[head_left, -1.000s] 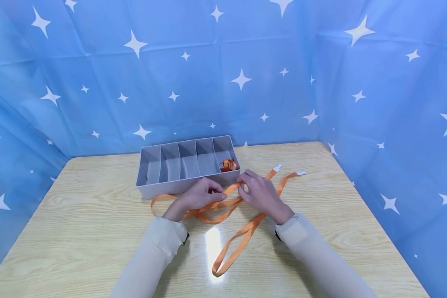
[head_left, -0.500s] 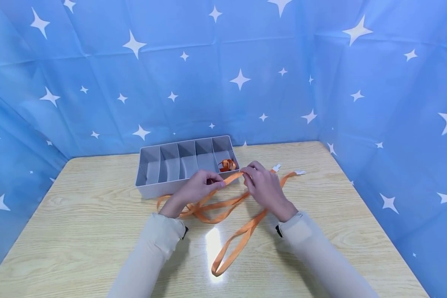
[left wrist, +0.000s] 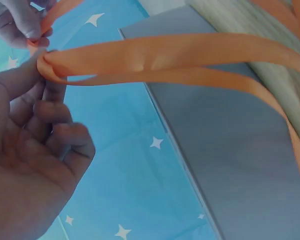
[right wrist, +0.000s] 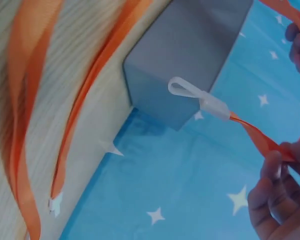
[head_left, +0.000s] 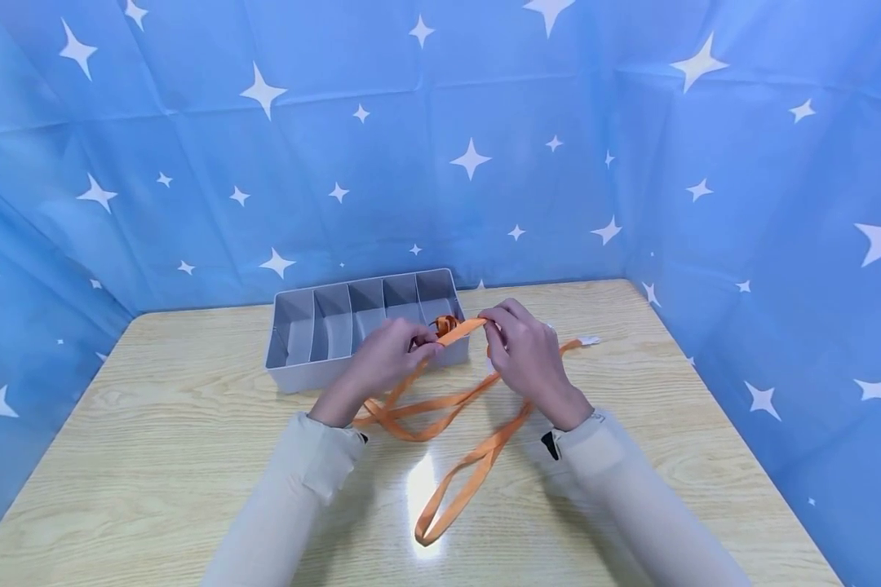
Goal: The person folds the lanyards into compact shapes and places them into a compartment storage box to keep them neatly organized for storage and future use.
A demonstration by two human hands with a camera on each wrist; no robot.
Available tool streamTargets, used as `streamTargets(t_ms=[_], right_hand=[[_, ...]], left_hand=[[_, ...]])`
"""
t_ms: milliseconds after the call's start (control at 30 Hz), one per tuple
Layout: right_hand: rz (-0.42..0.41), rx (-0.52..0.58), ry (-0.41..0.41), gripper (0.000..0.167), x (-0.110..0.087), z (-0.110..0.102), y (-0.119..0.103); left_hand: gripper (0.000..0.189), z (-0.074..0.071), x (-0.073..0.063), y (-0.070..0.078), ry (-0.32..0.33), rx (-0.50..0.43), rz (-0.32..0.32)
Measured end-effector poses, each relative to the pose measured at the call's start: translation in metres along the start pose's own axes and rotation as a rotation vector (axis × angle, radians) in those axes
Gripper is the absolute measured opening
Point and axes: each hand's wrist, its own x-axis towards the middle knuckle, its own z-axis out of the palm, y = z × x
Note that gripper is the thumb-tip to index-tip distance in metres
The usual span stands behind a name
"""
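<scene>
My left hand (head_left: 391, 356) pinches an orange lanyard (head_left: 461, 330) between thumb and fingers, just over the box's front right part. To its right, my right hand (head_left: 526, 356) pinches the same lanyard near its end. From that end hangs a white plastic clip with a small loop (right wrist: 215, 106), seen in the right wrist view. The strap (left wrist: 155, 52) runs doubled away from my left fingers in the left wrist view, and its slack trails down to the table. A second orange lanyard (head_left: 477, 473) lies under and in front of my right hand, its white end piece (head_left: 590, 341) pointing right.
Behind the hands stands a grey box (head_left: 294, 377) divided into several compartments. A coiled orange lanyard (head_left: 446, 324) sits in its rightmost compartment, partly hidden by the held strap. A blue star-patterned curtain (head_left: 404, 171) closes off the back and sides of the wooden table (head_left: 154, 456).
Both hands have risen and moved away from me, lifting the held lanyard up from the table to the level of the box rim. The lanyard in front stays put.
</scene>
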Motion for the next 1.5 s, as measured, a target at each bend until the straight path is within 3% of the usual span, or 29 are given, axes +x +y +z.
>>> streamTargets(t_ms=[200,333,467,700,900,1000,1200,1500], right_hand=[[0.004,0.028,0.028,0.016,0.004,-0.007,-0.005],[-0.005,0.059,0.06,0.017,0.008,-0.01,-0.008],[0.008,0.079,0.082,0.018,0.007,-0.011,-0.007],[0.02,0.086,0.064,0.015,0.001,-0.005,-0.005],[-0.006,0.094,0.083,0.014,0.001,-0.004,-0.006],[-0.014,0.09,0.092,0.013,0.002,-0.006,-0.006],[-0.005,0.082,0.116,0.013,0.004,-0.008,-0.003],[0.018,0.099,0.145,0.014,0.005,-0.011,0.001]], left_hand=[[0.009,0.0,0.002,0.003,0.166,0.236,0.107],[0.01,0.0,0.002,0.004,0.189,0.242,0.117],[0.012,-0.002,0.001,0.006,0.214,0.132,0.059],[0.018,-0.011,0.001,0.012,0.248,-0.203,0.03],[0.02,-0.02,0.001,0.015,0.174,-0.431,0.012],[0.019,-0.025,0.0,0.017,0.131,-0.487,0.02],[0.016,-0.033,-0.003,0.019,0.036,-0.523,0.062],[0.012,-0.037,-0.005,0.02,-0.123,-0.506,0.058]])
